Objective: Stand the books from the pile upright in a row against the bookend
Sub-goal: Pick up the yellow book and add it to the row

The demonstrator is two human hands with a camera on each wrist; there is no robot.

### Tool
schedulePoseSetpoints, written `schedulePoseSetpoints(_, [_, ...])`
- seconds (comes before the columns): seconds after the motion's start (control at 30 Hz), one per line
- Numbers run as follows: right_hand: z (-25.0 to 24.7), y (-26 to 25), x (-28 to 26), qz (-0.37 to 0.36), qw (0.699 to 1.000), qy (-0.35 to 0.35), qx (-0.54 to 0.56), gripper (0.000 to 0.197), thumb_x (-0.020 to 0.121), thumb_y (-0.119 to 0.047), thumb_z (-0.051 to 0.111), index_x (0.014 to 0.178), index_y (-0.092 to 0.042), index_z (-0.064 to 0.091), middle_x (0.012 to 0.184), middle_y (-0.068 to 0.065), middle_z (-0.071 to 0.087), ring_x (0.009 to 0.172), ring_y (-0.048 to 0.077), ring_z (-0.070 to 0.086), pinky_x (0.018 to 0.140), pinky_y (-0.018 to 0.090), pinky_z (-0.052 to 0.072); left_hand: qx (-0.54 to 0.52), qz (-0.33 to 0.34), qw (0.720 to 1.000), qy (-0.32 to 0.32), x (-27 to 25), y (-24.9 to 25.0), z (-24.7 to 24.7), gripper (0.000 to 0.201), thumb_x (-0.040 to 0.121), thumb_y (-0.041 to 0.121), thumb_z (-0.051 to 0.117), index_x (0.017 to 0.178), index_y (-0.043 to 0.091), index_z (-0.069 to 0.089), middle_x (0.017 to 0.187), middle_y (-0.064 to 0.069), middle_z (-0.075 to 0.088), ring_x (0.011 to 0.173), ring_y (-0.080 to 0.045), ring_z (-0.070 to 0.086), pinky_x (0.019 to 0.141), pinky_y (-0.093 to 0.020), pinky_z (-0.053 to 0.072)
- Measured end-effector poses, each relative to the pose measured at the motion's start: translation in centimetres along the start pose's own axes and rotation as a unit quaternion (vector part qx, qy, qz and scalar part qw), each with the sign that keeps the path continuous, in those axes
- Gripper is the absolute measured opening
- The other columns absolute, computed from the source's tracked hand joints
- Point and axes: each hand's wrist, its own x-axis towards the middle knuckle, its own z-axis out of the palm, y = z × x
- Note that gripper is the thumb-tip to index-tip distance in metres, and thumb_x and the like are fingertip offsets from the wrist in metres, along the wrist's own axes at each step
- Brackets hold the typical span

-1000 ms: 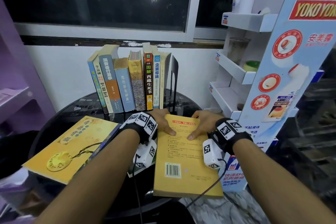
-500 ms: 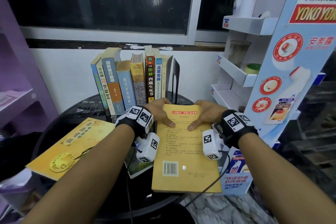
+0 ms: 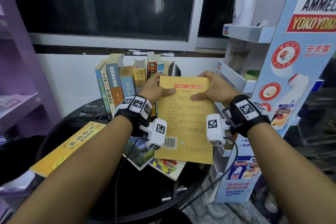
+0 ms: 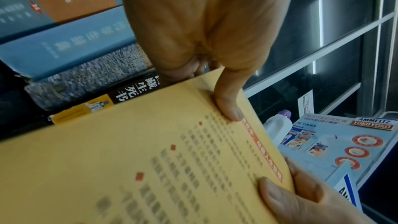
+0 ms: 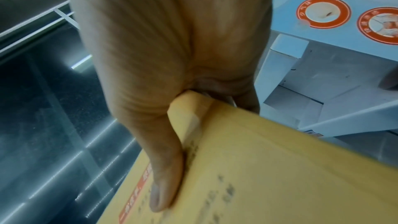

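Both my hands hold a yellow-tan paperback (image 3: pixel 184 122) by its far end, back cover up with a barcode, lifted off the pile and tilted. My left hand (image 3: pixel 156 88) grips its upper left corner, thumb on the cover (image 4: pixel 228 101). My right hand (image 3: pixel 211 89) grips the upper right corner, thumb (image 5: pixel 165 176) pressed on top. Behind it, a row of upright books (image 3: pixel 125 82) stands against the black bookend (image 3: pixel 176 70), mostly hidden by the held book. Two flat books (image 3: pixel 143 152) (image 3: pixel 167 166) lie beneath on the round black table (image 3: pixel 76 120).
A large yellow book (image 3: pixel 71 147) lies at the table's left edge. A blue and white display stand (image 3: pixel 298 71) with shelves stands close on the right. A purple shelf (image 3: pixel 20 85) is at the left. The wall and dark window are behind the row.
The yellow-tan book has risen off the pile and moved toward the row, its far end now higher. Two books that lay under it are uncovered.
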Motion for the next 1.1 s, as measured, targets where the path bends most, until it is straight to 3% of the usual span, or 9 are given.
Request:
schedulePoseSetpoints(0.1, [-0.8,-0.8,-0.4,-0.016,0.999,0.047,0.015,0.050,0.064,-0.020,0.089,0.104,-0.021,0.059,0.100,-0.004,0.064,0.095,0.017,0.064,0.079,0.038,0.058,-0.016,0.020,1.000,0.003,0.2,0.7,0.2,0.047,0.074,-0.004,0.075,0.108,0.021,0.054,0.117,-0.014,0.063,0.105,-0.032,0.063,0.088,-0.055,0.053])
schedulePoseSetpoints(0.23, [-2.0,-1.9,-1.3,-0.031,0.994,0.069,0.078,0.037,0.070,-0.020,0.085,0.101,-0.022,0.066,0.102,0.001,0.068,0.089,0.022,0.069,0.072,0.041,0.060,-0.030,0.039,0.999,0.002,0.2,2.0,0.3,0.049,0.076,-0.004,0.073,0.116,0.014,0.052,0.111,-0.012,0.067,0.101,-0.030,0.066,0.086,-0.052,0.055])
schedulePoseSetpoints(0.43, [-3.7,-3.3,-2.3,-0.040,0.994,-0.037,0.092,0.038,0.082,-0.015,0.075,0.118,-0.020,0.064,0.110,0.007,0.070,0.090,0.026,0.072,0.073,0.038,0.061,-0.034,0.068,0.997,-0.021,0.7,3.6,0.6,0.050,0.075,-0.003,0.073,0.115,0.011,0.047,0.113,-0.016,0.066,0.100,-0.033,0.067,0.082,-0.049,0.057])
schedulePoseSetpoints(0.57, [-4.4,-4.1,-2.4,-0.046,0.997,-0.029,0.046,0.037,0.085,-0.021,0.072,0.120,-0.026,0.062,0.107,0.003,0.067,0.083,0.022,0.073,0.065,0.039,0.062,-0.017,0.075,0.997,-0.021,1.4,3.8,0.8,0.048,0.077,0.000,0.073,0.115,0.013,0.046,0.109,-0.009,0.066,0.099,-0.029,0.067,0.083,-0.046,0.057])
schedulePoseSetpoints(0.73, [-3.7,-4.2,-1.7,-0.066,0.997,0.041,-0.019,0.043,0.085,-0.024,0.072,0.126,-0.030,0.059,0.119,-0.002,0.059,0.089,0.016,0.067,0.061,0.029,0.059,0.107,0.105,0.989,0.010,3.0,3.8,1.0,0.048,0.078,0.010,0.075,0.116,0.020,0.048,0.117,-0.003,0.060,0.108,-0.018,0.058,0.092,-0.034,0.052])
schedulePoseSetpoints(0.83, [-3.0,-3.9,-1.3,-0.078,0.993,0.077,-0.052,0.045,0.085,-0.023,0.072,0.128,-0.026,0.060,0.115,-0.006,0.058,0.095,0.013,0.059,0.071,0.021,0.052,0.184,0.128,0.974,0.045,3.9,3.5,0.6,0.049,0.079,0.019,0.076,0.122,0.020,0.051,0.115,0.004,0.060,0.112,-0.014,0.055,0.099,-0.034,0.046])
schedulePoseSetpoints(0.9, [-2.6,-3.4,-0.8,-0.069,0.992,0.094,-0.045,0.045,0.086,-0.022,0.072,0.128,-0.024,0.059,0.112,-0.007,0.058,0.092,0.011,0.060,0.074,0.021,0.052,0.230,0.146,0.959,0.075,4.3,3.3,0.1,0.049,0.081,0.024,0.075,0.125,0.020,0.053,0.121,0.005,0.060,0.115,-0.011,0.053,0.103,-0.034,0.043])
schedulePoseSetpoints(0.97, [-2.2,-2.9,-0.4,-0.057,0.992,0.105,-0.030,0.045,0.086,-0.021,0.071,0.129,-0.023,0.058,0.110,-0.007,0.059,0.082,0.006,0.061,0.067,0.015,0.050,0.264,0.157,0.947,0.097,4.6,3.3,-0.4,0.047,0.083,0.027,0.071,0.126,0.021,0.054,0.128,0.005,0.058,0.116,-0.012,0.053,0.103,-0.037,0.044])
schedulePoseSetpoints(1.1, [-1.1,-2.5,0.8,-0.052,0.989,0.134,-0.020,0.048,0.087,-0.022,0.070,0.133,-0.022,0.056,0.115,-0.003,0.062,0.093,0.012,0.063,0.083,0.029,0.055,0.370,0.178,0.903,0.126,5.3,3.6,-0.9,0.050,0.085,0.035,0.067,0.131,0.022,0.054,0.131,0.002,0.058,0.115,-0.018,0.056,0.099,-0.041,0.046])
